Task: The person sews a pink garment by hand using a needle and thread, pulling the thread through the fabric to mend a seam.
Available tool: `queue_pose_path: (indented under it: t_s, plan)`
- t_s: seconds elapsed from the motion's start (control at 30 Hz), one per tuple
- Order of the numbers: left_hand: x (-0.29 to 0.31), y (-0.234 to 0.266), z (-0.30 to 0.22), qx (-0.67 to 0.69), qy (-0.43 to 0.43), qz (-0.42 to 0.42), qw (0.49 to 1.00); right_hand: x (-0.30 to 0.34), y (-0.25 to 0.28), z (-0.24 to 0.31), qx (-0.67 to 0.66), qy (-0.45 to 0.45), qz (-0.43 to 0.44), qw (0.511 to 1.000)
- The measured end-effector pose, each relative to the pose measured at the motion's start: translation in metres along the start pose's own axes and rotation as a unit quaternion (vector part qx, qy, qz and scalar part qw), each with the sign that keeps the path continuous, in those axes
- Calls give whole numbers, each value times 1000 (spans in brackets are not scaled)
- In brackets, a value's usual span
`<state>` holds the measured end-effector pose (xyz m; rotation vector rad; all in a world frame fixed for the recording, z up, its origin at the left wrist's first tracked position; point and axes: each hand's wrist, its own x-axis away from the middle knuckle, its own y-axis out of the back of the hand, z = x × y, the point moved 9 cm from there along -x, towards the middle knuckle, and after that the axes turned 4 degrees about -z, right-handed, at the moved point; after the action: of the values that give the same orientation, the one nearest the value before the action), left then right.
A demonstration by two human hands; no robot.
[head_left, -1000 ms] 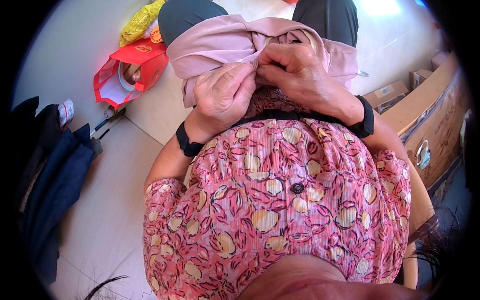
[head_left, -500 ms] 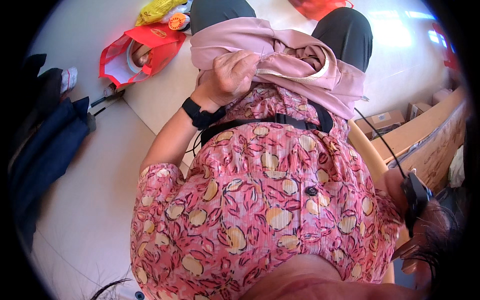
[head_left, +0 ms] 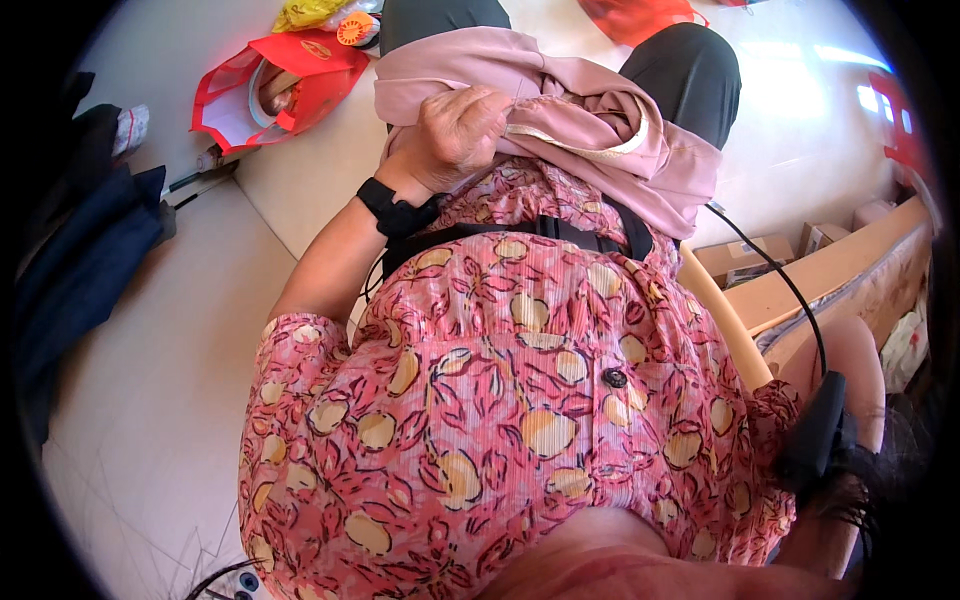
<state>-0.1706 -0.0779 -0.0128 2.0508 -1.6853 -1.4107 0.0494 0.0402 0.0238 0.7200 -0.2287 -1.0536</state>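
Observation:
Pink cloth [head_left: 590, 100] lies bunched across my lap, with a pale strip along one folded edge. My left hand [head_left: 462, 128] is closed on the cloth near its left side, thumb and fingers pinched together at the edge. Whatever else sits between those fingertips is hidden. My right arm [head_left: 850, 350] is bent back at the lower right, with a black device [head_left: 815, 435] strapped at the wrist. Only part of my right hand [head_left: 822, 545] shows beside my head, dark and partly behind hair; its fingers cannot be made out.
A red bag [head_left: 325, 70] with a round container inside stands on the floor at the far left, beside a yellow bag [head_left: 310, 14]. Dark clothing [head_left: 90, 250] hangs at the left. Cardboard boxes [head_left: 800, 270] are at the right, near a black cable [head_left: 770, 262].
My right arm has swung outward and its elbow shows more. My left hand stays on the cloth; the thin needle-like line above its fingertips no longer shows. The view has shifted slightly.

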Motion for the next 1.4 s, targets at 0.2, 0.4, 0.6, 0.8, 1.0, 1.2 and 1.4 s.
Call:
queue_pose_path:
  t_s: [0.2,0.4,0.6,0.8,1.0,1.2,1.4]
  plan:
    - [7,-11,-2,11,9,-8,1000,3,-5,0,-1,1,8,1000]
    - [-6,-13,-9,7,-12,-16,1000,4,1,-1,-4,1,10,1000]
    - [-18,-21,-17,0,-15,-14,1000,-2,6,-3,-14,11,10,1000]
    - [-32,-26,-20,-2,-22,-15,1000,0,21,-2,-16,11,-6,1000]
    - [-42,-25,-23,1,-19,6,1000,5,62,1,1,16,-57,998]
    - [-37,-21,-22,7,-29,-19,999,24,133,14,43,29,-163,985]
    - [-38,-18,-25,-6,-23,-11,1000,42,195,40,66,89,-279,954]
